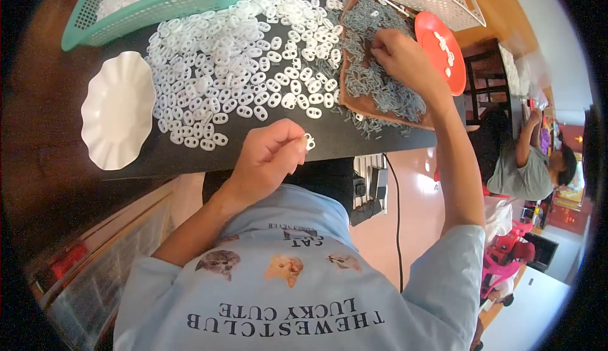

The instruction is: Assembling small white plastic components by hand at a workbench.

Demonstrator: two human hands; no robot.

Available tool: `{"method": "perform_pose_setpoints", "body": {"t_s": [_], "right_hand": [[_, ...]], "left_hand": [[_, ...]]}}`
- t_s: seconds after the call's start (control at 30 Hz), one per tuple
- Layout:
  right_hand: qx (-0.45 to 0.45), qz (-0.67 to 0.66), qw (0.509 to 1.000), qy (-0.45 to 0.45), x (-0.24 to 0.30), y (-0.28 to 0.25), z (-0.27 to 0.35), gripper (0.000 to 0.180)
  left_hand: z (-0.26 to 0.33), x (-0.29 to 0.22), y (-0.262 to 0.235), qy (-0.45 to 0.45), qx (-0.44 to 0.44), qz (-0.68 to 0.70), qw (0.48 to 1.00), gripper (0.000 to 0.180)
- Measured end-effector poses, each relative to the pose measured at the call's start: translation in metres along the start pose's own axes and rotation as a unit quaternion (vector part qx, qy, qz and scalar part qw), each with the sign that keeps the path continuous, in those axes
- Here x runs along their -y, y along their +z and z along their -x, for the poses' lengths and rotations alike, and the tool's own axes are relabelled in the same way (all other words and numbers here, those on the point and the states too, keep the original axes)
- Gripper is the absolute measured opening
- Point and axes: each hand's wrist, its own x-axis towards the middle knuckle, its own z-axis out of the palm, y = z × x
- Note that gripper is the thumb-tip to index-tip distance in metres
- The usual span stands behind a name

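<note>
One small white piece (310,142) in the pinch of the left grip (269,161), partly beyond its fingertips (299,147).

On the front of your light blue T-shirt (278,291), big dark letters (285,329) and smaller dark words (306,244) sit in rows, upside down from above.
</note>
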Motion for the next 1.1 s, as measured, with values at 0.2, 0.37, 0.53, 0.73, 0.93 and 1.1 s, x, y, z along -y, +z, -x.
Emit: {"method": "perform_pose_setpoints", "body": {"t_s": [0.2, 0.37, 0.53, 0.73, 0.93, 1.1], "right_hand": [[0.036, 0.015, 0.999, 0.032, -0.002, 0.001, -0.005, 0.014], [-0.052, -0.034, 0.998, -0.027, 0.014, -0.022, 0.001, 0.011], [-0.042, -0.107, 0.993, -0.018, 0.053, -0.032, 0.015, 0.009], [0.079, -0.412, 0.906, 0.053, 0.104, -0.021, 0.031, 0.005], [0.102, -0.492, 0.865, 0.003, 0.126, -0.003, 0.046, 0.016], [0.116, -0.505, 0.855, 0.018, 0.135, -0.003, 0.051, 0.025]], "left_hand": [[0.0, 0.001, 0.0, 0.008, 0.006, -0.005, 1.0, 0.014], [0.001, -0.002, -0.002, -0.007, -0.019, 0.026, 0.999, 0.013], [0.0, 0.001, -0.002, 0.017, -0.006, 0.016, 1.0, 0.015], [-0.001, -0.001, 0.0, 0.004, -0.033, 0.077, 0.996, 0.017], [-0.001, -0.001, -0.003, -0.013, -0.031, 0.127, 0.991, 0.013], [-0.001, 0.0, -0.001, -0.012, -0.041, 0.129, 0.991, 0.017]]}}
